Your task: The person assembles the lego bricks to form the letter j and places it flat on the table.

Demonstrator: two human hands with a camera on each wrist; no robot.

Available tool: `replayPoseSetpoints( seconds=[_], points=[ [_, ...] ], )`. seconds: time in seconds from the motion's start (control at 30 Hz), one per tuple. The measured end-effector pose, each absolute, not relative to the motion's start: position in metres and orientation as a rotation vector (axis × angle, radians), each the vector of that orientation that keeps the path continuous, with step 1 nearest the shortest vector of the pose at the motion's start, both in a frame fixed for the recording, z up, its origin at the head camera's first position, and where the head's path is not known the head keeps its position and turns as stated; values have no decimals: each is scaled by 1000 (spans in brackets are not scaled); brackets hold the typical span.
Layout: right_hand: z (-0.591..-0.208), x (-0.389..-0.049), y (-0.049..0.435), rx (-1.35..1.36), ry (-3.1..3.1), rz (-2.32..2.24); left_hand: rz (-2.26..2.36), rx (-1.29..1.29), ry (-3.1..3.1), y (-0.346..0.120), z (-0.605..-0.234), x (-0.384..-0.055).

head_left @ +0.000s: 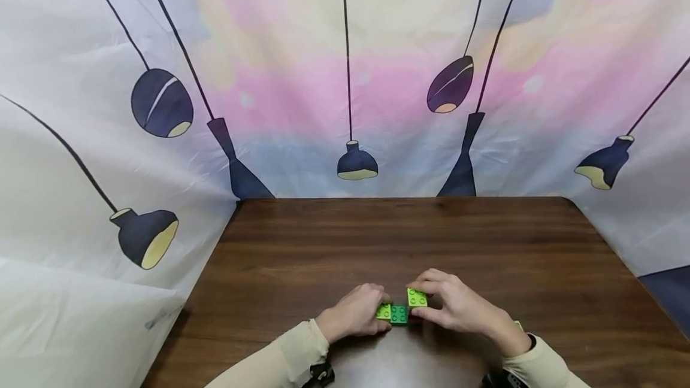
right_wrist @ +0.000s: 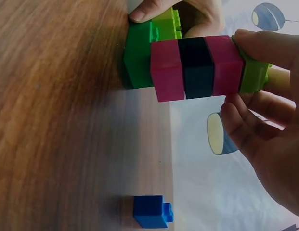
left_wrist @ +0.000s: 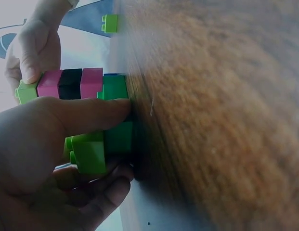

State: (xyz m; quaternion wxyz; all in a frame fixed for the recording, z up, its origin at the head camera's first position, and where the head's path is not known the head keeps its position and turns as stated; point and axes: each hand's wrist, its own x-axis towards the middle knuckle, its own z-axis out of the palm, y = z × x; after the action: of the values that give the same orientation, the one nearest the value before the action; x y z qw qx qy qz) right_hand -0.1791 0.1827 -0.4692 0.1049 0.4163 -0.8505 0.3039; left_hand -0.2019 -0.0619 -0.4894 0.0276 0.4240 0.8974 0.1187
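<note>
My left hand [head_left: 356,313] grips a dark green toy building brick [head_left: 399,315] on the table, thumb on one side and fingers on the other. A lime brick [left_wrist: 89,153] sits on one end of the green brick; studs show on its other end. My right hand [head_left: 458,307] pinches the lime top brick [right_wrist: 254,76] of a stack between thumb and fingers. Below that lime brick come a pink brick [right_wrist: 223,65], a black brick [right_wrist: 196,67] and another pink brick [right_wrist: 167,70]. The stack's lower end is close to the green brick's studded end; whether they touch, I cannot tell.
A blue brick [right_wrist: 149,211] stands apart on the wooden table [head_left: 399,238]. Another lime brick [left_wrist: 110,24] stands by the right arm, mostly hidden by the forearm in the head view. A cloth printed with lamps [head_left: 302,76] hangs behind the table.
</note>
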Motion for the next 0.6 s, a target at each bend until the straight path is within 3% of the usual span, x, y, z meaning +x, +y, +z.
replayPoseSetpoints(
  seconds=[0.6],
  points=[
    [-473,-182,181,1268,-2434,884,366,1311,2791,-63,-491,-202]
  ],
)
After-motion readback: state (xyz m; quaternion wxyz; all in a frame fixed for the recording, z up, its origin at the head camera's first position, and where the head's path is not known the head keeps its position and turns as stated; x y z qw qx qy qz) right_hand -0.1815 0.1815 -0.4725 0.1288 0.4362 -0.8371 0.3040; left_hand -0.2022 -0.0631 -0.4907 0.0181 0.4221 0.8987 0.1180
